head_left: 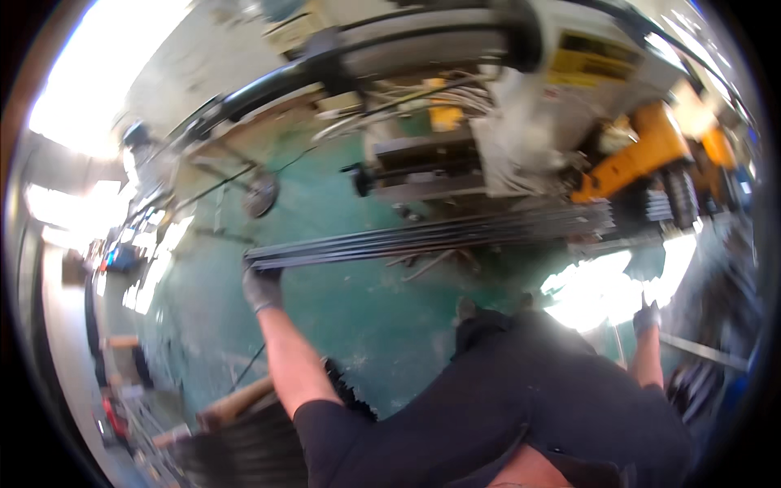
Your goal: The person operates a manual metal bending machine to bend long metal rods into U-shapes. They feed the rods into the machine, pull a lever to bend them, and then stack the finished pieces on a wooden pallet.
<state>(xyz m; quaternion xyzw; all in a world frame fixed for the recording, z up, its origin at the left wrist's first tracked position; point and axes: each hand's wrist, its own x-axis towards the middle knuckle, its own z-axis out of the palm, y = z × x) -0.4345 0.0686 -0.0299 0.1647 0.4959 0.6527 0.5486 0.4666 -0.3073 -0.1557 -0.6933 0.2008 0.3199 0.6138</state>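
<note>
My left hand (262, 286), in a grey glove, is closed around the left end of a bundle of long, thin dark metal bars (423, 236). The bars stretch side by side across the view, and their far right end blurs beside a machine. Well away from them, at the right, my gloved right hand (647, 317) hangs low in front of a bright glare on the floor. Motion and glare smear its fingers, so whether it holds anything is unclear.
Beyond the bars stands a pale machine (521, 114) with an orange arm-like part (639, 154) at its right. A round metal base (261, 193) rests on the green floor (333, 317). Behind my left arm lies a stack of dark ribbed lengths (244, 447).
</note>
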